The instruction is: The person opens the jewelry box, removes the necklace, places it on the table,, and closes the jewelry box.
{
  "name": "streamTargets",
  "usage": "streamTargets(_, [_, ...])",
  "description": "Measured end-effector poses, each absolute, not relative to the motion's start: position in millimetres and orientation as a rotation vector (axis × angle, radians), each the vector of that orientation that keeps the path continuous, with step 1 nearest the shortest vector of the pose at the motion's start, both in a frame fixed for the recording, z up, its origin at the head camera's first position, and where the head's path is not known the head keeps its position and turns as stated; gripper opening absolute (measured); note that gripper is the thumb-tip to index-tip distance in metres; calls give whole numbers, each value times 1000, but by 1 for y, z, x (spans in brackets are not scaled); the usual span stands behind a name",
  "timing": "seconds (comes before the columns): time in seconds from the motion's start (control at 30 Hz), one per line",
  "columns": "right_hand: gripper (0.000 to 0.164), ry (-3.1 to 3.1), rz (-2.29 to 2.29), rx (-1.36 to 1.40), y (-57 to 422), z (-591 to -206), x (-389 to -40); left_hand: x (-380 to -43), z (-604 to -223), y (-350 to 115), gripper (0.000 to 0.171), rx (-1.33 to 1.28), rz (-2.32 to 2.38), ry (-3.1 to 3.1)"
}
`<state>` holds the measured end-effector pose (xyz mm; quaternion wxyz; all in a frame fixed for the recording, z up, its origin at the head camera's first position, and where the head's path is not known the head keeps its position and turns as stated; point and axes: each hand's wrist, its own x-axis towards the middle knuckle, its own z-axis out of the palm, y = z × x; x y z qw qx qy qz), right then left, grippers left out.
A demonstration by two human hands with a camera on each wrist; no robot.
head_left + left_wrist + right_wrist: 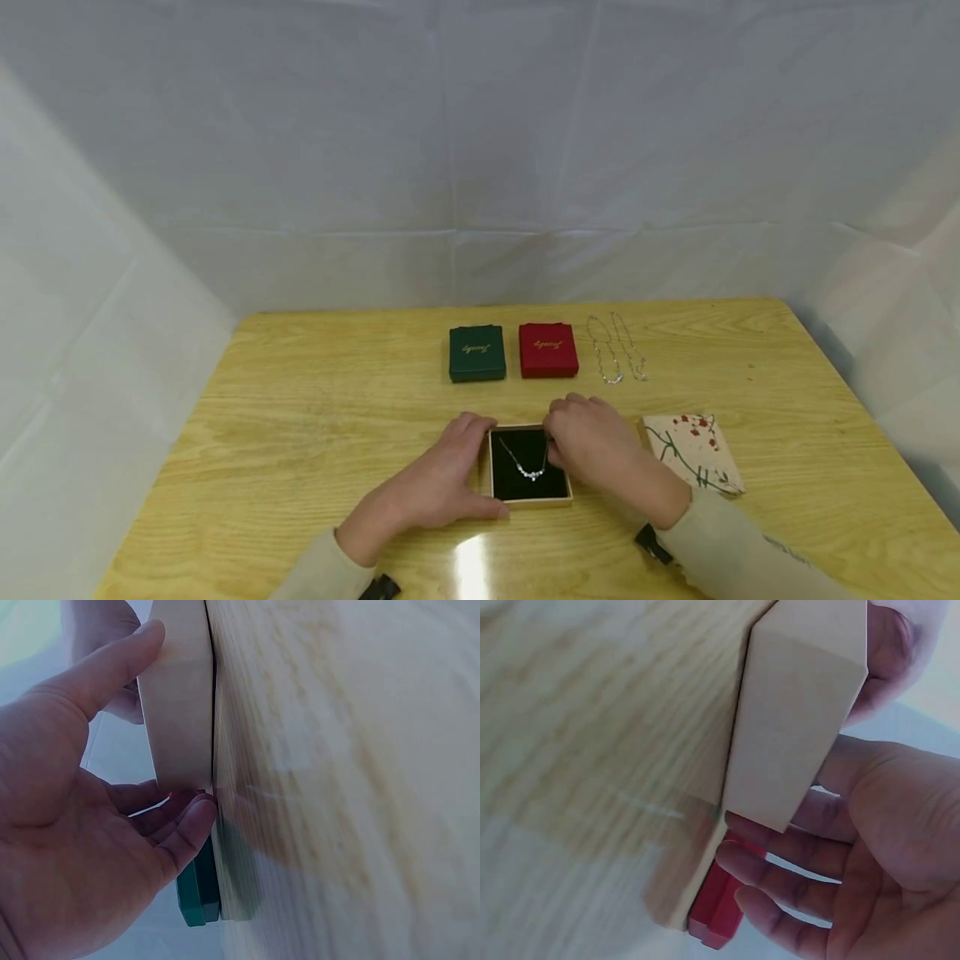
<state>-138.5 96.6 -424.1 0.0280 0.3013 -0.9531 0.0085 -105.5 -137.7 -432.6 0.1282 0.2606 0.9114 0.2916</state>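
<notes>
A jewelry box base point(531, 503) with a black pad stands on the table in front of me, its lid off. On the pad lies a silver necklace point(532, 476), its chain in a V with small bright stones at the bottom. My left hand point(442, 479) holds the box from the left, thumb at the near side and fingers at the far corner. At the upper right corner, my right hand point(592, 437) has curled fingers over the pad's edge, where the chain's right end runs under them; the fingertips are hidden. Pale box walls show in the left wrist view point(176, 705).
Right of the box lies a cream lid point(697, 454) with red flowers. Behind stand a green jewelry box point(477, 353) and a red one point(548, 350), both closed. Two silver necklaces, one with a pendant point(613, 380), lie right of the red box. White cloth point(480, 150) hangs behind the table.
</notes>
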Motion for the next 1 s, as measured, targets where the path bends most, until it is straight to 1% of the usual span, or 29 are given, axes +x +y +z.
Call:
streamTargets(0.37, [18, -2841, 146, 967, 99, -431, -141, -106, -432, -136, 107, 753, 831, 2663])
streamTargets(0.57, [6, -2769, 212, 995, 103, -432, -141, -105, -429, -135, 108, 732, 788, 2684])
streamTargets(0.7, [7, -2724, 248, 1024, 106, -430, -141, -104, -429, -134, 109, 717, 780, 2686])
streamTargets(1.0, [6, -2649, 268, 1081, 111, -425, -139, -107, -429, -134, 108, 712, 780, 2666])
